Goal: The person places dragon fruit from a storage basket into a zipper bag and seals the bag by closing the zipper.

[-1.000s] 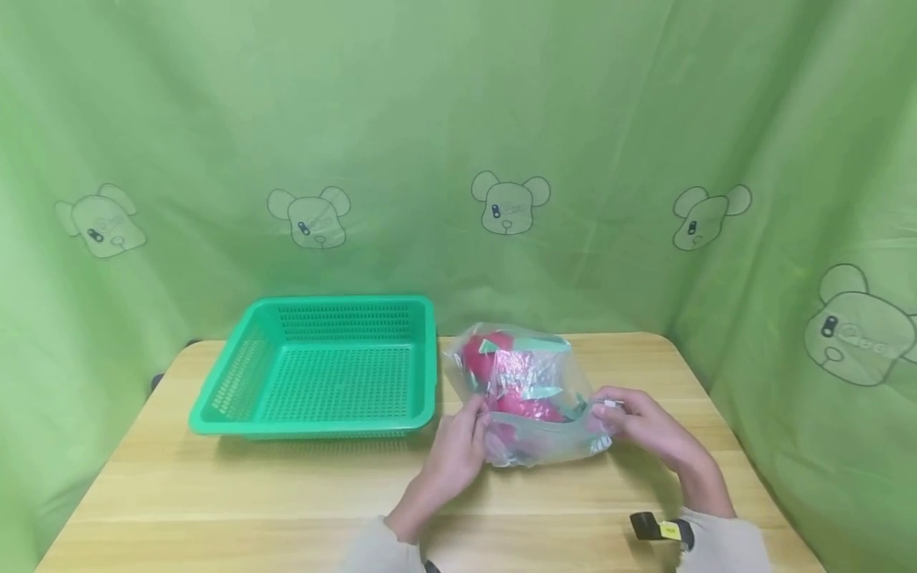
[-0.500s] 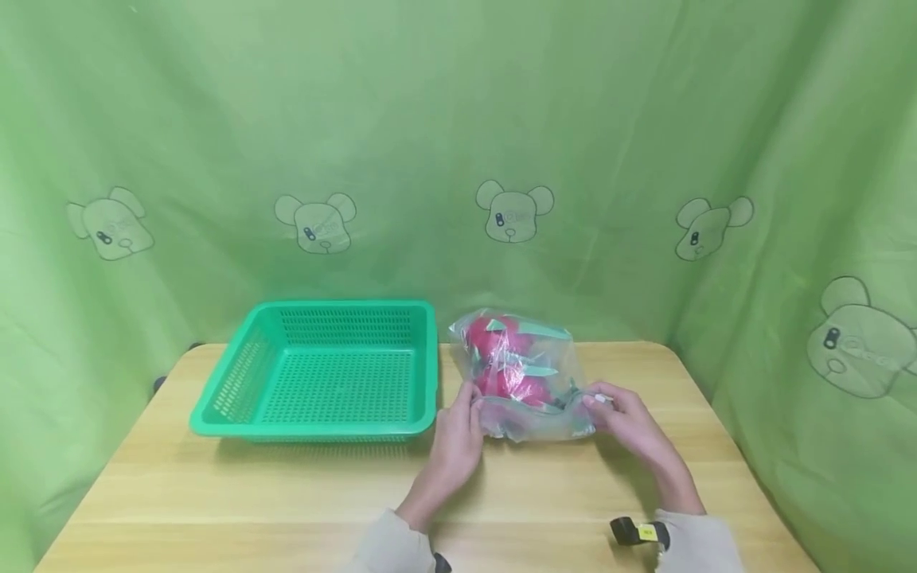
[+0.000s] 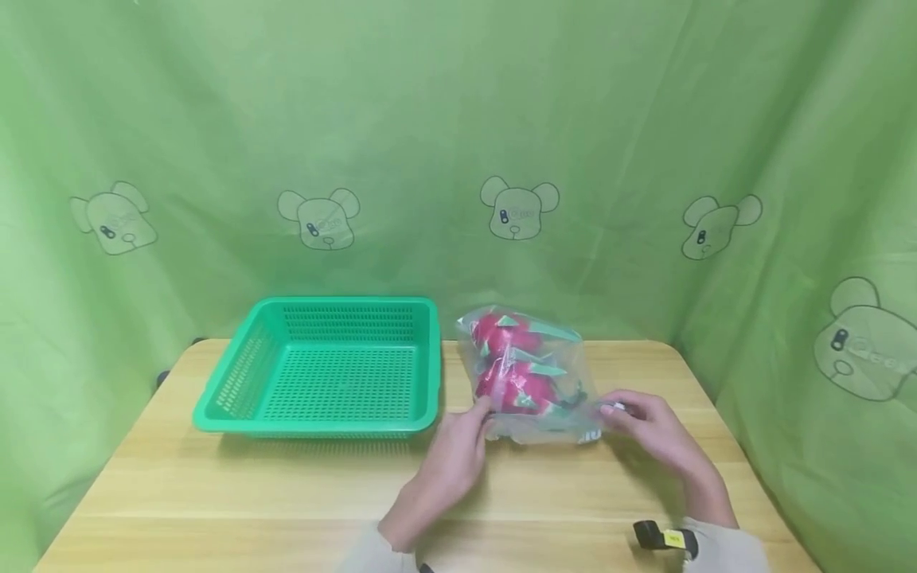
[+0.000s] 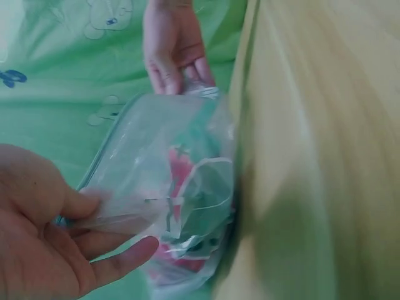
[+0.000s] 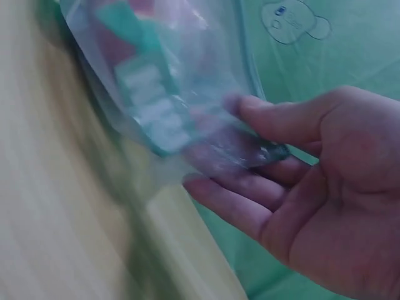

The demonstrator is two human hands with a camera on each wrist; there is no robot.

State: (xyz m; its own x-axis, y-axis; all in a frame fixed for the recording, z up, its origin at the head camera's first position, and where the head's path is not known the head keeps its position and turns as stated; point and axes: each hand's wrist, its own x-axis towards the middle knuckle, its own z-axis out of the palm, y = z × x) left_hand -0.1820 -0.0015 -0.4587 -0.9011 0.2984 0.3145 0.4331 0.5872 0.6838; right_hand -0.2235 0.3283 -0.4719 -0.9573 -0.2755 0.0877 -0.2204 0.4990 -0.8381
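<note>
A clear plastic zip bag (image 3: 540,432) lies near the back of the table, right of the basket. Inside are two pinkish-red dragon fruits with green scales, the nearer dragon fruit (image 3: 521,390) in front of the farther dragon fruit (image 3: 505,334). My left hand (image 3: 453,454) pinches the bag's left edge by its mouth; in the left wrist view, thumb and fingers of the left hand (image 4: 44,231) squeeze the film. At the opposite corner my right hand (image 3: 655,428) pinches the bag, beside a small white piece. Film of the bag covers some right-hand fingertips (image 5: 253,184).
A green perforated plastic basket (image 3: 315,427) stands at the left back of the wooden table (image 3: 286,497), with nothing in it. A green curtain (image 3: 430,103) with bear-head prints hangs behind and along both sides.
The bag's front part has gone from raised and gaping to flatter, its mouth drawn straighter between both hands. My right hand moved left, then back right. The fruits show more plainly.
</note>
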